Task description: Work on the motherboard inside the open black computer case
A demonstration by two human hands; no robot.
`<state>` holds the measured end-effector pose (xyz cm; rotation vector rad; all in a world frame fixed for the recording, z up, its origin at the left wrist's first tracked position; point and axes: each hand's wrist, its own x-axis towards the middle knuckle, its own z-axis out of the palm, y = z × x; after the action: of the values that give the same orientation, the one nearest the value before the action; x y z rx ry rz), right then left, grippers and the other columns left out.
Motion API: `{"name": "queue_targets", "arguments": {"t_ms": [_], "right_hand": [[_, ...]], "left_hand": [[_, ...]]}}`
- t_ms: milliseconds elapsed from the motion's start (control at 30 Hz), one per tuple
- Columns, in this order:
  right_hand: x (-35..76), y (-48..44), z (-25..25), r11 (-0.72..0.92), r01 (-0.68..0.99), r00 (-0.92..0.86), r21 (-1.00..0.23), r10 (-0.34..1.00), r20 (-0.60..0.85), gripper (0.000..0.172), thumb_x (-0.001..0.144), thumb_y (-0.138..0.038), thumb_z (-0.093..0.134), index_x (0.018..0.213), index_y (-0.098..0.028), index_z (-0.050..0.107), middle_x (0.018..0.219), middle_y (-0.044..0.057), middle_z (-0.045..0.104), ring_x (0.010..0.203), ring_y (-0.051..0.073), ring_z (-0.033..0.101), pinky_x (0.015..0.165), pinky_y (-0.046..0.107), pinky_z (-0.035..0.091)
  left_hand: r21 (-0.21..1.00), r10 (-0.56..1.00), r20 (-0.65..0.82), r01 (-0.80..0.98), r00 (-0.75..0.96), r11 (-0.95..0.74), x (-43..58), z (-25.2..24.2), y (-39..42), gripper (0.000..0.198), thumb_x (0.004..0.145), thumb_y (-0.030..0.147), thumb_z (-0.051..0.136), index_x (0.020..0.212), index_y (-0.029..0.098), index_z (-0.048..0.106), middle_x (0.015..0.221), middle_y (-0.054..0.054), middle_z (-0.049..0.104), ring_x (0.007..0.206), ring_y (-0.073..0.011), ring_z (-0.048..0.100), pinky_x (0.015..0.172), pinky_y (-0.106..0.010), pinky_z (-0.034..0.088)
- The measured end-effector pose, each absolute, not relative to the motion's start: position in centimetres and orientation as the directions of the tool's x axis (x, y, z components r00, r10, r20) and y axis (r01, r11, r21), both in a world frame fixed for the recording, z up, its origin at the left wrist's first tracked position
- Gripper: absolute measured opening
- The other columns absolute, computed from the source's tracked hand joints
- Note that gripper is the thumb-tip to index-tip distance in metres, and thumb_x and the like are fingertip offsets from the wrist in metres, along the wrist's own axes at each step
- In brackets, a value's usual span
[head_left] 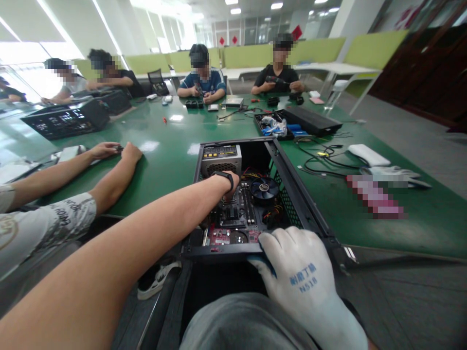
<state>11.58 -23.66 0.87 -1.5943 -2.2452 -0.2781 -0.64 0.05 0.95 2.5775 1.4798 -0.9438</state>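
An opened black computer case (299, 194) lies at the table's near edge, partly over my lap. Inside are a silver power supply (222, 163), a motherboard (237, 206), a black cooling fan (264, 188) and a red circuit board (222, 236). My left hand (233, 181), bare with a black wristband, reaches down over the motherboard beside the power supply. Its fingers point downward and look drawn together; their tips and anything in them are hidden. My right hand (295, 262), in a white work glove, is closed around the near rim of the case.
On the green table (160, 165) sit an open black tray with tools (277, 125), tangled cables (324, 153), a white box (369, 154) and a glove (396, 172). At left, another person's hands (120, 148) hold something small. More people work with cases and parts across the table.
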Motion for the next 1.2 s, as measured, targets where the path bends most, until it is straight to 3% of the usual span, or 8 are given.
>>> {"name": "queue_targets", "arguments": {"t_ms": [233, 567, 800, 1033, 1200], "right_hand": [[11.6, -23.7, 0.7, 0.341, 0.939, -0.293, -0.052, 0.866, 0.406, 0.022, 0.075, -0.037, 0.072, 0.087, -0.022, 0.062, 0.077, 0.003, 0.058, 0.074, 0.021, 0.040, 0.069, 0.035, 0.020], [11.6, -23.7, 0.9, 0.335, 0.942, -0.293, -0.039, 0.872, 0.393, 0.021, 0.076, -0.037, 0.071, 0.088, -0.022, 0.062, 0.077, 0.004, 0.058, 0.075, 0.021, 0.041, 0.069, 0.035, 0.020], [11.5, -23.7, 0.8, 0.328, 0.944, -0.292, -0.033, 0.879, 0.376, 0.021, 0.077, -0.038, 0.069, 0.088, -0.022, 0.062, 0.078, 0.004, 0.057, 0.075, 0.021, 0.040, 0.069, 0.035, 0.019], [11.5, -23.7, 0.8, 0.333, 0.942, -0.294, -0.038, 0.874, 0.387, 0.019, 0.079, -0.037, 0.067, 0.088, -0.022, 0.061, 0.077, 0.004, 0.057, 0.075, 0.020, 0.040, 0.069, 0.035, 0.019], [11.5, -23.6, 0.8, 0.334, 0.942, -0.294, -0.035, 0.871, 0.393, 0.019, 0.078, -0.037, 0.068, 0.089, -0.022, 0.061, 0.078, 0.004, 0.057, 0.075, 0.021, 0.041, 0.069, 0.035, 0.019]], "left_hand": [[-0.235, 0.773, -0.512, 0.805, 0.374, -0.545, -0.8, 0.7, 0.4, 0.069, 0.051, 0.038, 0.089, 0.113, 0.012, 0.074, 0.112, -0.018, 0.073, 0.104, -0.0319, 0.068, 0.094, -0.036, 0.053], [-0.261, 0.754, -0.526, 0.770, 0.393, -0.583, -0.7, 1.1, 0.2, 0.071, 0.047, 0.028, 0.091, 0.114, 0.010, 0.073, 0.111, -0.018, 0.073, 0.100, -0.0313, 0.069, 0.089, -0.033, 0.054], [-0.291, 0.742, -0.558, 0.749, 0.372, -0.595, -0.3, 2.2, -0.7, 0.061, 0.054, 0.025, 0.087, 0.110, 0.005, 0.073, 0.109, -0.019, 0.073, 0.100, -0.0306, 0.069, 0.088, -0.032, 0.054], [-0.257, 0.748, -0.542, 0.772, 0.383, -0.581, -0.6, 0.9, 0.5, 0.063, 0.046, 0.027, 0.089, 0.106, 0.015, 0.076, 0.105, -0.013, 0.075, 0.100, -0.0299, 0.069, 0.090, -0.033, 0.053], [-0.247, 0.750, -0.534, 0.777, 0.390, -0.579, -0.8, 0.5, 0.8, 0.063, 0.045, 0.025, 0.089, 0.106, 0.015, 0.076, 0.108, -0.015, 0.074, 0.099, -0.0299, 0.069, 0.089, -0.032, 0.054]]}}
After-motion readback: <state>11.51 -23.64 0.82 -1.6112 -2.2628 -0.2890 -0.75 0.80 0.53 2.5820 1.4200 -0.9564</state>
